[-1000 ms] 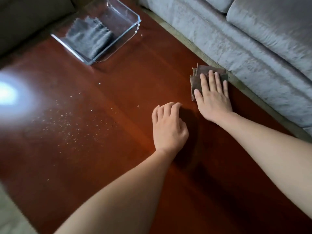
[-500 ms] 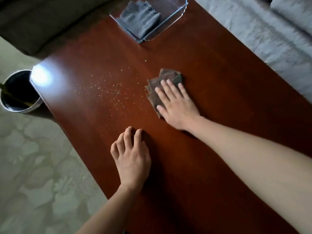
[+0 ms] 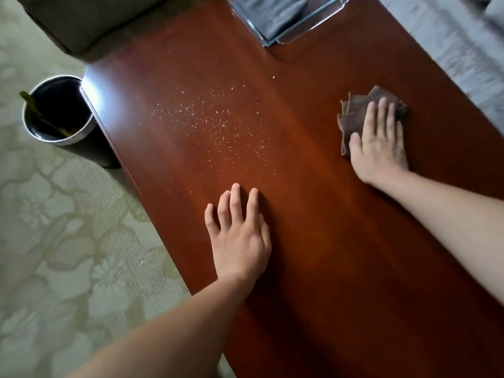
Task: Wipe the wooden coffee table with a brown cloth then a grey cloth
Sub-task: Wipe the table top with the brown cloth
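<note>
While straight, fingers (image 3: pixel 382 115) atop brown cloth (image 3: pixel 352 120)

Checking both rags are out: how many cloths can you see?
2. The brown cloth lies under the right hand; the grey cloth sits in the glass tray at the table's far end.

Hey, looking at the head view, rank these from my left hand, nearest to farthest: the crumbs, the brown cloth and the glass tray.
From the left hand:
1. crumbs, scattered just ahead of it.
2. brown cloth, off to the right, under the right hand.
3. glass tray, at the far end of the coffee table.
</note>
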`<state>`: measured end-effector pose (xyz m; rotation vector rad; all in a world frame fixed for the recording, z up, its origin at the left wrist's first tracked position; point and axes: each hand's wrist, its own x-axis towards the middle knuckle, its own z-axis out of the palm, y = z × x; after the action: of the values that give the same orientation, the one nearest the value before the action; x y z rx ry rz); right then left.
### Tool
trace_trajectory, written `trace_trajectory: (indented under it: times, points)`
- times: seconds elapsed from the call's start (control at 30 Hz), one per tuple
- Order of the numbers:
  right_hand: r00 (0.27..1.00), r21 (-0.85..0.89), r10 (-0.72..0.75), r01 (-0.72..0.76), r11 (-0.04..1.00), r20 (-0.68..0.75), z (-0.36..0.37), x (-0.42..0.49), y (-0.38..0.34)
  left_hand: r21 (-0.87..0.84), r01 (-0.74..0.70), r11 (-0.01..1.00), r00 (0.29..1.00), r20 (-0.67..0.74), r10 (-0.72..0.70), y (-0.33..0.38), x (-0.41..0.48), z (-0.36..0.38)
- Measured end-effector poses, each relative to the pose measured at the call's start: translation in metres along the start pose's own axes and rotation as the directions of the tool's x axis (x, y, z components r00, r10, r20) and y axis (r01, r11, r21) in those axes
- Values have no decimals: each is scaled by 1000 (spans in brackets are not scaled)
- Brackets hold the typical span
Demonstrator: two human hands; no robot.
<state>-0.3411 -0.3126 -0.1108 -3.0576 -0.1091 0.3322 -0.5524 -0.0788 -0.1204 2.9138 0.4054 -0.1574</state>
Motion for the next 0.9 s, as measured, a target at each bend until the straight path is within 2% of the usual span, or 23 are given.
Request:
trace_trajectory:
  times: [0.1,0.2,0.27,0.33,0.37,0.43,0.5,0.57,0.6,0.67,0.73,0.9]
  points:
    - [999,-28,-20,21,999,39,5,-19,-34,-66,-14,998,1000,-18,13,-3,2,-2]
    - [993,-40,-104,106,994,53,12,-44,-86,-254,4,967,992,-121,-36,-11,-2,-6]
    - [984,-51,-168,170,984,54,19,-63,-120,-313,198,929,954,-155,-256,-28,-6,-10]
    - [968,-56,-241,245,968,70,26,-81,-154,-272,482,833,859,-41,-511,-62,-11,-13]
    - [958,-50,-274,278,959,80,30,-90,-171,-287,540,791,831,34,-555,-82,-17,-12]
    - [935,-33,-342,346,938,91,39,-109,-206,-490,476,730,872,153,-465,-118,-25,-12]
    - [911,-13,-402,405,914,87,46,-129,-238,-753,444,486,882,271,-386,-135,-24,-13]
    - [903,-4,-422,423,906,78,51,-148,-257,-821,529,215,819,428,-383,-137,-17,-12]
    - [903,-11,-423,425,905,78,52,-157,-259,-813,568,124,786,492,-375,-138,-11,-10]
    - [893,-37,-440,444,895,96,53,-173,-252,-800,600,5,751,561,-348,-142,-3,-4]
    - [874,-65,-475,482,874,103,55,-190,-235,-797,597,-90,736,589,-335,-145,7,-9]
    - [847,-64,-525,531,845,83,67,-225,-216,-779,606,-159,741,626,-242,-151,34,-41]
